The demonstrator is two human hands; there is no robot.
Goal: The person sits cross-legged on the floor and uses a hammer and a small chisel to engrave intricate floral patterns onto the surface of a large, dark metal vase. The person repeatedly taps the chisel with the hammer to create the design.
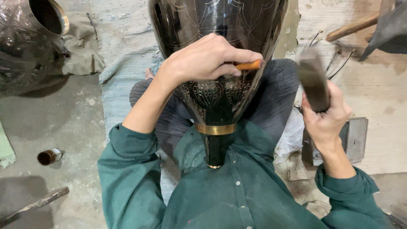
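Note:
A large black vase [220, 25] with fine engraved patterns and a brass band [215, 129] near its narrow neck lies across my lap, its neck pointing toward my chest. My left hand [207, 59] rests on the vase's body, closed on a thin chisel with an orange tip [250, 65] that presses against the engraved surface. My right hand [326, 116] grips a dark wooden mallet [313, 78], held upright to the right of the vase and blurred. I wear a green shirt and sit cross-legged.
Another dark metal vessel [29, 38] lies at the top left on a concrete floor. A small brown bottle [49, 156] and a wooden-handled tool [36, 204] lie on the floor at left. Metal plates [356, 138], thin wire tools [339, 63] and a wooden handle [352, 27] sit on the right.

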